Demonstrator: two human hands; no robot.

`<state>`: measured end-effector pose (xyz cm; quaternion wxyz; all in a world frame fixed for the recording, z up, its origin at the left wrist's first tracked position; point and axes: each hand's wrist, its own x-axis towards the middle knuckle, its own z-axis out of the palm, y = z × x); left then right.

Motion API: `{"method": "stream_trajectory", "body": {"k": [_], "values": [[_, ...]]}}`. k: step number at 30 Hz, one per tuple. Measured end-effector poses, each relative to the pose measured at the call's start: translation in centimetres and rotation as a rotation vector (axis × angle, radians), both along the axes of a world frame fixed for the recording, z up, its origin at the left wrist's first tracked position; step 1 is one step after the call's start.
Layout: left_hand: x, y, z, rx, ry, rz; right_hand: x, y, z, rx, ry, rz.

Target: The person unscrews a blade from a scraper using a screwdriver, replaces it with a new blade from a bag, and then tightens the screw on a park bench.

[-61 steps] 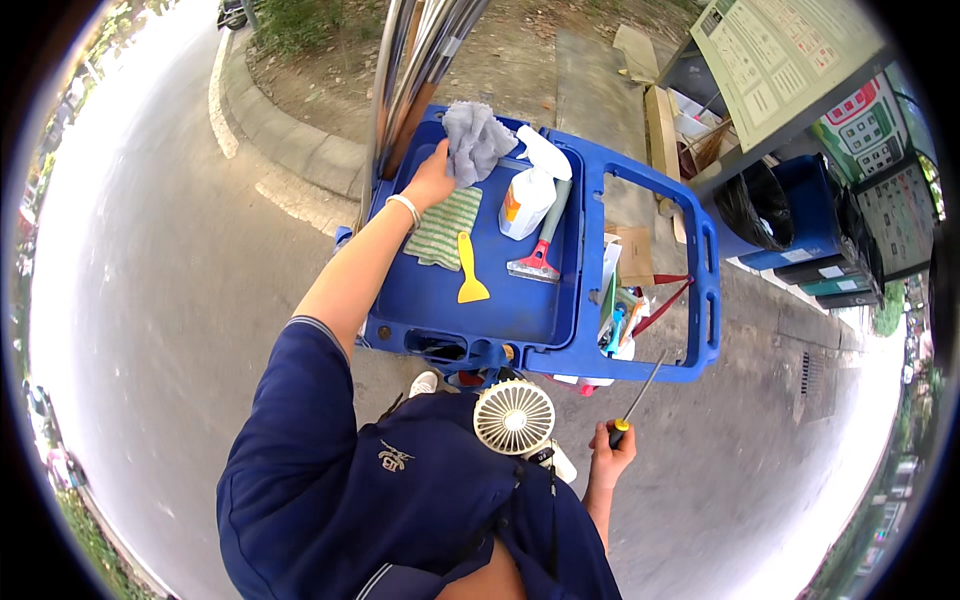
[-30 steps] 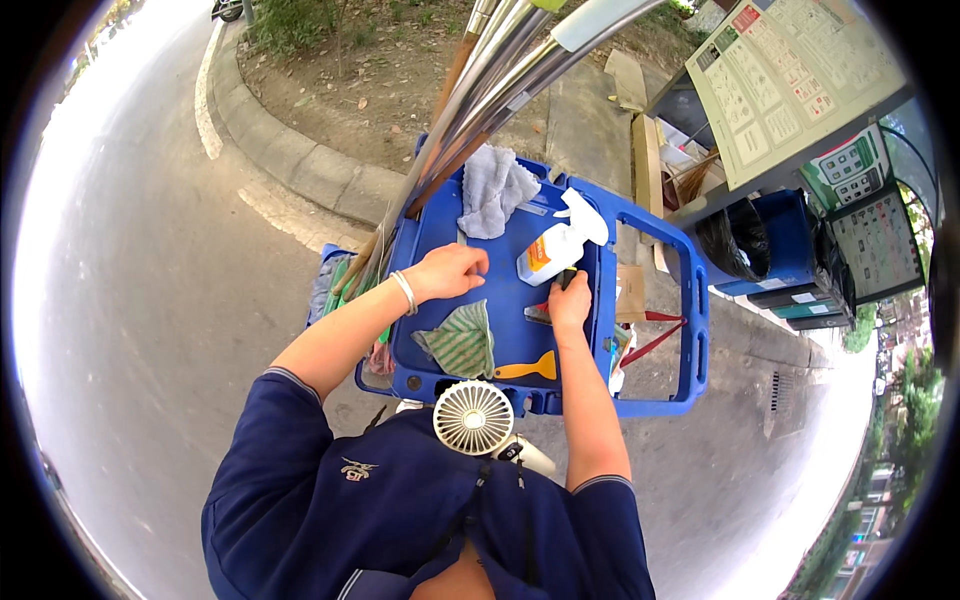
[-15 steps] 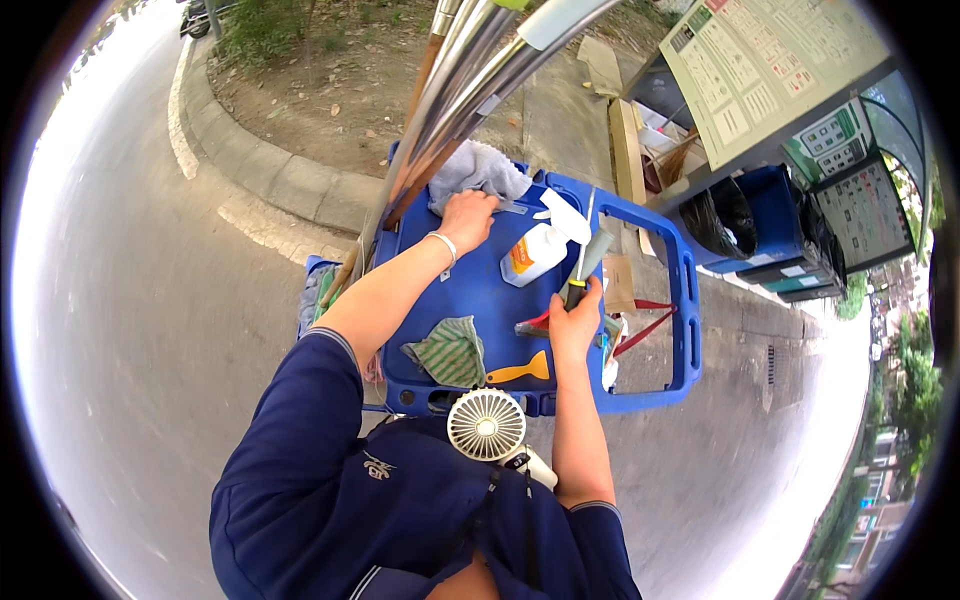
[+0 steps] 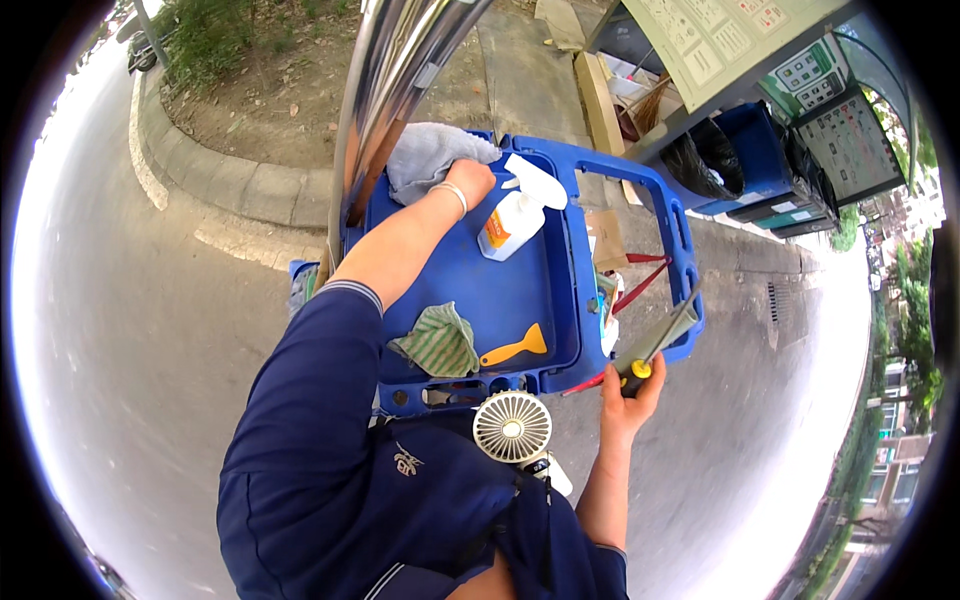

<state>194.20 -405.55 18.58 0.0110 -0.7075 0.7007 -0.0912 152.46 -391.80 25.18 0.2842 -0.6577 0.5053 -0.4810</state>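
My left hand point(image 4: 471, 182) reaches across the blue cart tray point(image 4: 470, 290) and presses on a grey cloth point(image 4: 425, 158) at its far end. My right hand point(image 4: 627, 400) is off the cart's right side, gripping a scraper tool point(image 4: 655, 340) with a yellow-tipped handle and a wide metal blade. In the tray lie a white spray bottle point(image 4: 515, 215), a green striped cloth point(image 4: 438, 340) and a small orange plastic scraper point(image 4: 515, 347).
Shiny metal poles point(image 4: 385, 100) rise from the cart's left corner. A small white fan point(image 4: 512, 427) hangs at my chest. A curb point(image 4: 230, 185) and soil lie to the left. Blue bins point(image 4: 740, 160) and a signboard point(image 4: 730, 40) stand at right. Red-handled tools point(image 4: 635, 290) sit in the cart's side bay.
My right hand has pulled back from the tray to the cart's right side, carrying the bladed scraper. My left hand has moved farther up onto the grey cloth.
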Motion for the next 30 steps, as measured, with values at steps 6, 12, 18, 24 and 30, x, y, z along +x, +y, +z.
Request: {"method": "stream_trajectory", "body": {"k": [6, 12, 18, 24, 30], "values": [[-0.1, 0.2, 0.7, 0.192, -0.193, -0.076, -1.7, 1.7, -0.5, 0.04, -0.066, -0.011], [-0.2, 1.2, 0.7, 0.175, -0.251, -0.103, -0.7, 2.5, 1.0, 0.058, -0.181, 0.076], [0.5, 3.0, 1.0, 0.028, -0.105, 0.02, -0.9, 2.1, -0.2, 0.053, -0.185, 0.097], [-2.1, 10.5, 4.5, -0.364, 0.331, -0.024, -2.7, 1.2, -0.4, 0.047, -0.206, 0.06], [-5.1, 17.3, 4.7, 0.116, 1.776, -0.044, -1.2, -0.5, 1.9, 0.287, -0.584, 0.168]]}}
